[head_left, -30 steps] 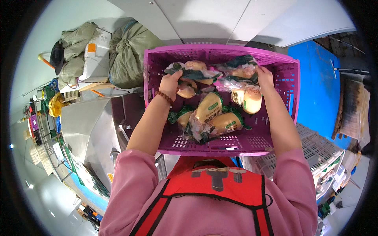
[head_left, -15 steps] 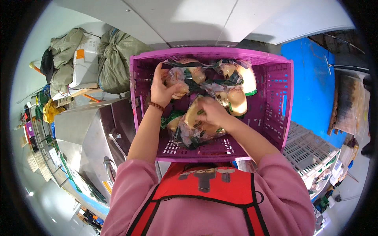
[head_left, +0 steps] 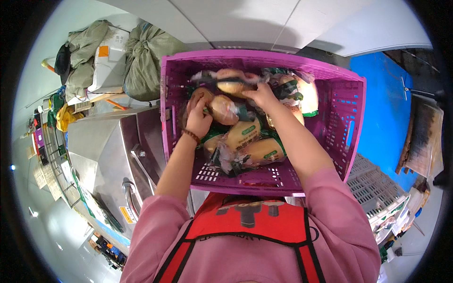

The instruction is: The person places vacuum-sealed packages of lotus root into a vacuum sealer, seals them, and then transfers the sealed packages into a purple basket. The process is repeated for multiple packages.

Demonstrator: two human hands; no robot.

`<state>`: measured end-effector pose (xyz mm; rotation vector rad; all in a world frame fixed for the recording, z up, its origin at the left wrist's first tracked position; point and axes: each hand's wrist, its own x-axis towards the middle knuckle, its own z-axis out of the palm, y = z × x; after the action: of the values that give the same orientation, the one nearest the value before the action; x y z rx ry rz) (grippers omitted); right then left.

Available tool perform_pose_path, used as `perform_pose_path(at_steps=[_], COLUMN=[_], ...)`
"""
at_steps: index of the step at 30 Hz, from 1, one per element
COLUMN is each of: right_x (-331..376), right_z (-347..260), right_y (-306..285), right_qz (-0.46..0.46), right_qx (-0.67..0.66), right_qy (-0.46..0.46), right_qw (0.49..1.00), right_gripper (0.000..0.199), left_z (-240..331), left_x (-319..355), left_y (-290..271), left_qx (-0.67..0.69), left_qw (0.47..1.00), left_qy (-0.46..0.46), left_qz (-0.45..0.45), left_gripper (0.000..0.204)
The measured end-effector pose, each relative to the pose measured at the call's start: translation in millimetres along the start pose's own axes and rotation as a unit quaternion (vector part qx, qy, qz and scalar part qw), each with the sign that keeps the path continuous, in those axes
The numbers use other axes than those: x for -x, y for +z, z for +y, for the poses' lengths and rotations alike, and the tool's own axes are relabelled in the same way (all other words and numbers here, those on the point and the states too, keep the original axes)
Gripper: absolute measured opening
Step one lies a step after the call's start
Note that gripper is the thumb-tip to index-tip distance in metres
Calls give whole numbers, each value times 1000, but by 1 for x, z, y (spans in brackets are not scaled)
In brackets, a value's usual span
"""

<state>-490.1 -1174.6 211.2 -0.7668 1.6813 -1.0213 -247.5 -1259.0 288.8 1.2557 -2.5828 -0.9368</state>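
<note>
Several clear-and-green plastic bags of pale, rounded food lie jumbled in a purple plastic crate point(head_left: 355, 118) in front of me. My left hand point(head_left: 199, 118) is at the crate's left side, its fingers closed on a bag of pale rounded food point(head_left: 224, 109). Toward the far side, my right hand point(head_left: 263, 98) has its thumb and fingers on another bag point(head_left: 232, 87); its fingertips are partly hidden. Nearer me, two long pale pieces in bags point(head_left: 260, 152) lie slanted side by side. One more bag point(head_left: 307, 96) leans at the right, partly behind my right forearm.
A stainless steel machine point(head_left: 101, 146) with a handle stands left of the crate. Tied grey-green sacks point(head_left: 148, 61) and a white box point(head_left: 109, 63) are behind it. At the right are a grey slatted crate point(head_left: 375, 181) and a blue panel point(head_left: 382, 94).
My right hand has moved from the near bags to a bag at the far side. My left hand has come slightly nearer, its fingers now closed rather than spread.
</note>
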Motion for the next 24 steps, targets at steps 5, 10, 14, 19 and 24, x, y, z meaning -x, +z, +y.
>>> perform_pose_path(at_steps=[5,10,14,19,24], right_x=[42,39,16,29,25], right_z=[5,-17,-17,-34,-6], right_y=[8,21,31,19,24], right_qz=[-70,74,63,-68,-62], right_qx=[-53,17,7,-308,-409], right_qy=[-67,157,164,157,141], right_qw=[994,985,984,936,899], right_gripper=[27,51,67,62,47], left_z=[12,42,59,30,10], left_x=[50,50,35,18,6], left_y=[20,13,-5,-16,-39], left_qx=[573,588,576,547,491], left_qw=[744,668,737,782,805], left_qy=[-333,-454,-353,-280,-275], left_qz=[86,48,-18,-102,-187], left_gripper=[50,70,74,75,90])
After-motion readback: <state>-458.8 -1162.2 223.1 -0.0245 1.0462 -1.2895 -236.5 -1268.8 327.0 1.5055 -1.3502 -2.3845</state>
